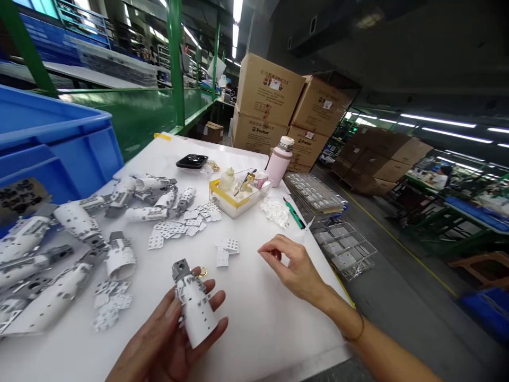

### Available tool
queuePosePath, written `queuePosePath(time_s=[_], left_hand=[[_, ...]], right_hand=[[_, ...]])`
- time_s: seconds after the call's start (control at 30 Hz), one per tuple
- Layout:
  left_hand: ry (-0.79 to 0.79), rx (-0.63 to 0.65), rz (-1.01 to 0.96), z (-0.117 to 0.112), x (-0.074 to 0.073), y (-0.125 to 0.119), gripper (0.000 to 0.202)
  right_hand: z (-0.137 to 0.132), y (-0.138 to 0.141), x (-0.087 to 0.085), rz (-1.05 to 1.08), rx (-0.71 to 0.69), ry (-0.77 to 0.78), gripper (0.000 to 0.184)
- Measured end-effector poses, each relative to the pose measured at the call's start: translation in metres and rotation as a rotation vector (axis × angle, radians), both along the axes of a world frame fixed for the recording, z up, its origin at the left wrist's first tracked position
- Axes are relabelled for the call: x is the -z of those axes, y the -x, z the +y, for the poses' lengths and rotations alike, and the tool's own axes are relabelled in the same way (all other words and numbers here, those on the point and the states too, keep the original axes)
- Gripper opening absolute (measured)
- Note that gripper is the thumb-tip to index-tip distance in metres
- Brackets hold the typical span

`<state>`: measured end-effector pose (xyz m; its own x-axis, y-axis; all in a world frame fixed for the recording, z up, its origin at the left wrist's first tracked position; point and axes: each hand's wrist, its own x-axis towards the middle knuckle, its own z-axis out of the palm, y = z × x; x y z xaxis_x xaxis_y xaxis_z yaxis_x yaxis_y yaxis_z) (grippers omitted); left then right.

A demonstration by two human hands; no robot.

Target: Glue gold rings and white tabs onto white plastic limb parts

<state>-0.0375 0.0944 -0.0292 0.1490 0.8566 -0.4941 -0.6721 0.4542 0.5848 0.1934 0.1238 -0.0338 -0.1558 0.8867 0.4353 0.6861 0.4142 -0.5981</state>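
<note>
My left hand (pixel 170 334) holds a white cone-shaped part (pixel 195 310) with a grey block at its top, fingers wrapped round its lower body. My right hand (pixel 292 268) hovers above the white table (pixel 254 313) to the right, thumb and forefinger pinched together; whether anything small sits between them I cannot make out. Two small white perforated plates (pixel 226 250) lie on the table between the hands. A small gold ring (pixel 203 272) lies just behind the held part.
Several similar white and grey parts (pixel 71 249) and loose perforated plates (pixel 183 223) crowd the table's left. A clear tray with yellow rim (pixel 238 193), pink bottle (pixel 279 160), black phone (pixel 192 161), blue bin (pixel 51 143) and wire racks (pixel 344 246) surround them. Cardboard boxes (pixel 270 101) stand behind.
</note>
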Motion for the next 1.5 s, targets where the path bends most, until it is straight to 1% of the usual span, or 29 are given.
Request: queuePosePath(time_s=[0.13,0.23,0.37,0.43,0.53,0.63,0.73,0.8,0.9,0.97,1.03,1.1,1.17,1.23,1.33,1.4,1.5], left_hand=[[0.011,-0.042,-0.004,-0.004,-0.003,0.005,0.059],[0.044,-0.041,-0.024,-0.005,-0.005,0.008,0.058],[0.078,-0.033,0.005,-0.005,-0.011,0.006,0.043],[0.082,-0.021,0.011,-0.004,-0.013,0.005,0.037],[0.088,-0.004,0.023,-0.001,-0.014,0.004,0.037],[0.093,-0.001,0.043,0.002,-0.014,0.005,0.043],[0.110,-0.005,0.043,0.003,-0.015,0.006,0.046],[0.118,-0.006,0.024,0.003,-0.016,0.006,0.045],[0.099,0.010,-0.016,-0.001,-0.017,0.005,0.037],[0.078,0.029,-0.024,-0.005,-0.016,0.004,0.031],[0.062,0.051,-0.020,-0.009,-0.015,0.004,0.028],[0.057,0.066,-0.035,-0.011,-0.014,0.004,0.027],[0.080,0.078,-0.052,-0.010,-0.015,0.004,0.022],[0.111,0.096,-0.068,-0.010,-0.015,0.004,0.014],[0.088,0.126,-0.089,-0.011,-0.014,0.002,0.010],[0.064,0.133,-0.083,-0.013,-0.015,0.001,0.010],[0.068,0.123,-0.068,-0.016,-0.019,0.000,0.010]], right_hand=[[0.032,0.021,0.010,-0.124,-0.128,0.049,0.008],[0.040,0.026,0.015,-0.211,-0.174,0.046,0.005],[0.038,0.025,0.013,-0.273,-0.183,0.010,0.010],[0.042,0.024,0.012,-0.314,-0.203,-0.005,0.019],[0.056,0.022,0.012,-0.407,-0.316,-0.022,0.031],[0.071,0.018,0.014,-0.472,-0.432,-0.040,0.029],[0.074,0.014,0.015,-0.454,-0.439,-0.071,0.022],[0.069,0.012,0.014,-0.397,-0.394,-0.093,0.019],[0.054,0.014,0.008,-0.269,-0.279,-0.094,0.015],[0.041,0.019,0.000,-0.190,-0.227,-0.058,0.013],[0.026,0.026,-0.010,-0.112,-0.220,0.010,0.012],[0.010,0.034,-0.021,-0.026,-0.242,0.079,0.010],[-0.003,0.042,-0.029,0.037,-0.286,0.092,0.007],[-0.014,0.049,-0.035,0.038,-0.353,0.015,0.013],[-0.024,0.056,-0.038,-0.019,-0.469,-0.115,0.027],[-0.027,0.060,-0.037,-0.062,-0.517,-0.169,0.029],[-0.028,0.062,-0.036,-0.099,-0.541,-0.211,0.026]])
